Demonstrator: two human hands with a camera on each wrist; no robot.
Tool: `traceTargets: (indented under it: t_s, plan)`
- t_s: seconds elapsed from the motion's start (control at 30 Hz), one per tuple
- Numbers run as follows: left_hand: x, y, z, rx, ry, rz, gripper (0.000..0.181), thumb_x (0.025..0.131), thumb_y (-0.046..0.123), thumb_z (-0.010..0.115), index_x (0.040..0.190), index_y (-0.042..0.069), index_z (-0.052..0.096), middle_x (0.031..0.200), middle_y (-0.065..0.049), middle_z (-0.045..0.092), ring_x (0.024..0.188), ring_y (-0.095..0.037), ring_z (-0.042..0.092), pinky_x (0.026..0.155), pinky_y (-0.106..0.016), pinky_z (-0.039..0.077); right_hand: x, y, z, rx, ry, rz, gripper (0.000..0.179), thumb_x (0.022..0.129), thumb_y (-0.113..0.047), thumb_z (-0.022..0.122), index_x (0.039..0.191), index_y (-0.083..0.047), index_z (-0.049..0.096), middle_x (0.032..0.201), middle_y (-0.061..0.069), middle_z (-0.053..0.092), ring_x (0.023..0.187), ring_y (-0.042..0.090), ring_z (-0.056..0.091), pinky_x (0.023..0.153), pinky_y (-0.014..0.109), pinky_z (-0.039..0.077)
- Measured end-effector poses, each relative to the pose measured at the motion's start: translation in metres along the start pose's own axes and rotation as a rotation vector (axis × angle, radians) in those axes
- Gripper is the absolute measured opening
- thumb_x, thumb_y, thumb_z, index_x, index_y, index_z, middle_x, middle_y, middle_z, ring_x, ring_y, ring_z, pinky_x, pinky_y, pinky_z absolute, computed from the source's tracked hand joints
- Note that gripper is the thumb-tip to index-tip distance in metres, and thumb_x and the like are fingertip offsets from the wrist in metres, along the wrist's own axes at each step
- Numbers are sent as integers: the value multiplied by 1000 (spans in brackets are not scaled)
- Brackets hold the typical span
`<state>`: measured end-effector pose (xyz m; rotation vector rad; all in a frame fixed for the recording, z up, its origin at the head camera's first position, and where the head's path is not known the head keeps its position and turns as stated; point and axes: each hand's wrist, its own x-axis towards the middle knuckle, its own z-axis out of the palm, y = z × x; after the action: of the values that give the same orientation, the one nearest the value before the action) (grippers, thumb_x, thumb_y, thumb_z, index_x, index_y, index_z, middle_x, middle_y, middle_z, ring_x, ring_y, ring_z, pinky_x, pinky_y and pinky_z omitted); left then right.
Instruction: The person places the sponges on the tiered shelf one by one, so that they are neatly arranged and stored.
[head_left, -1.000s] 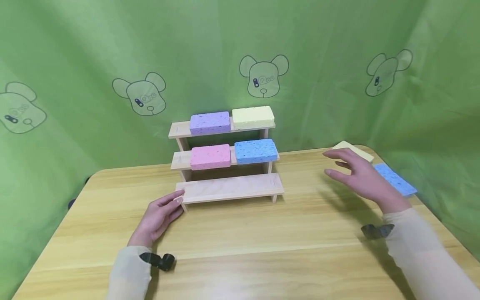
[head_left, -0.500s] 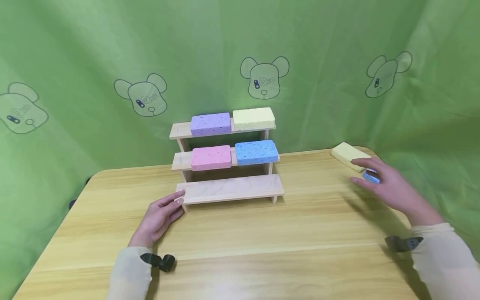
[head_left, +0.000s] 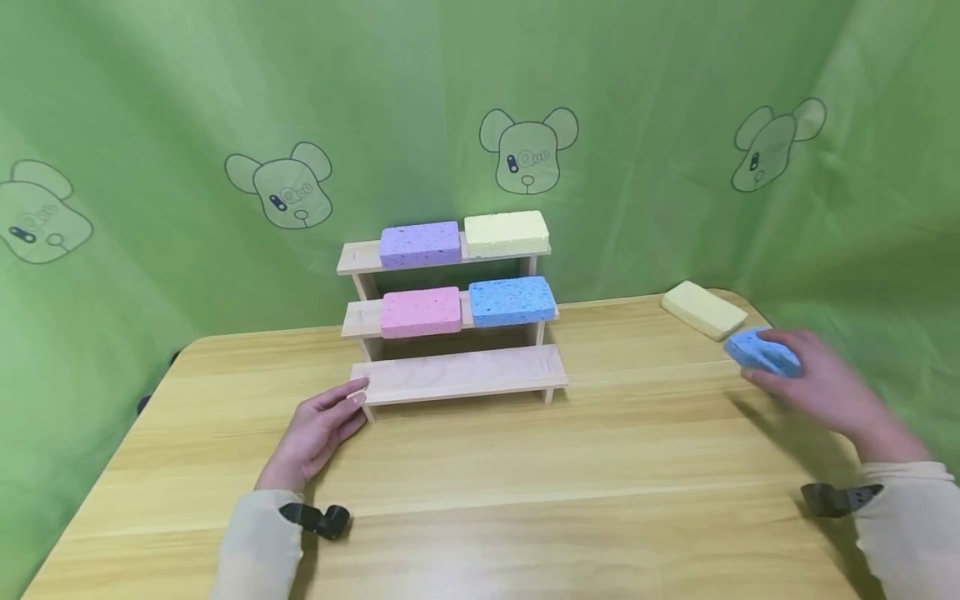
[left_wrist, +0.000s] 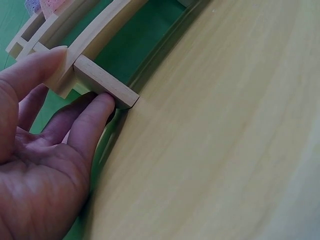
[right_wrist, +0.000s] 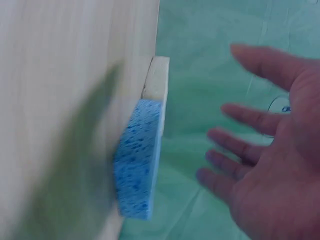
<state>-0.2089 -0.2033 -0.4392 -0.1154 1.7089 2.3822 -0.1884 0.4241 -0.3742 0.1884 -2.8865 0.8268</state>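
The loose blue sponge (right_wrist: 137,160) is found at the right of the head frame, near the edge of the counter (head_left: 487,500); its long axis is directed from upper left to lower right. In the right wrist frame, this axis is seen almost upright, with the top leaned to the right. It is shaped as a flat rectangular block, and its face is marked with dark pores. It is reached over by the right hand (head_left: 828,387), whose fingers are spread apart, with a gap seen in the right wrist frame. Just above it, a pale yellow sponge (head_left: 703,310) is slanted the same way. By the left hand (head_left: 318,437), the left end of the stepped rack (head_left: 457,375) is pinched between thumb and fingers. The rack is made of pale wood, and its long boards are stretched from left to right.
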Motion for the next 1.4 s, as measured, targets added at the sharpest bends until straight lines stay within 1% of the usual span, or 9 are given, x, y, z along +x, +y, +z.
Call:
traceTargets:
  t_s: [0.1,0.23,0.4,0.63,0.8,0.87,1.0,1.27,1.4]
  plan:
    - [0,0,1,-2,0,-2,22,94,2,65,112,11,73,137,-8,54,111,-17,62,100,-36,49,-1,11,-2,-25,3,48,68,96,-26,63,137,20,33,131,50,27,117,67,26,92,79,24]
    - [-1,1,2,-11,3,-4,22,94,2,64,108,14,75,136,-7,55,110,-17,62,100,-36,49,-4,24,-5,-21,-5,112,75,97,-28,62,138,24,25,129,51,25,115,68,25,91,79,24]
    - [-1,1,1,-9,0,-5,22,94,1,64,108,15,75,136,-6,55,111,-16,62,100,-36,49,-6,33,-9,-41,-20,139,80,97,-26,62,138,26,17,128,53,22,114,69,22,89,81,23]
    - [0,-1,0,5,10,-10,24,94,1,64,114,11,73,142,-10,50,111,-17,62,100,-36,49,-8,42,-11,-81,-131,188,96,96,-37,62,138,28,6,125,55,18,110,69,24,87,81,26]
    - [-1,-1,1,19,9,-12,29,94,1,65,123,5,68,148,-15,43,112,-16,61,100,-35,49,-7,52,-10,-109,-186,212,101,96,-44,60,135,32,8,119,56,25,104,68,33,86,78,32]
    - [-1,0,1,28,10,-10,33,94,2,65,127,2,64,149,-16,41,112,-16,61,100,-35,49,-6,54,-10,-119,-183,204,96,96,-42,60,132,33,14,115,55,31,101,67,38,84,76,37]
    - [-2,1,1,35,6,-6,36,94,3,66,130,-1,61,149,-16,40,112,-16,61,100,-35,49,-4,56,-11,-124,-186,196,86,98,-34,59,128,35,18,112,55,36,98,67,42,81,74,41]
    - [-1,0,1,22,7,-3,30,93,2,65,123,3,67,148,-15,43,111,-17,62,100,-36,49,-6,56,-11,-135,-196,225,90,99,-37,56,131,34,12,119,59,26,103,70,35,86,77,35]
    - [-1,0,1,22,6,-1,31,93,2,66,124,3,67,148,-16,42,112,-17,61,100,-36,49,-8,56,-10,-135,-182,227,91,98,-38,57,132,34,13,119,59,27,103,69,36,86,77,35]
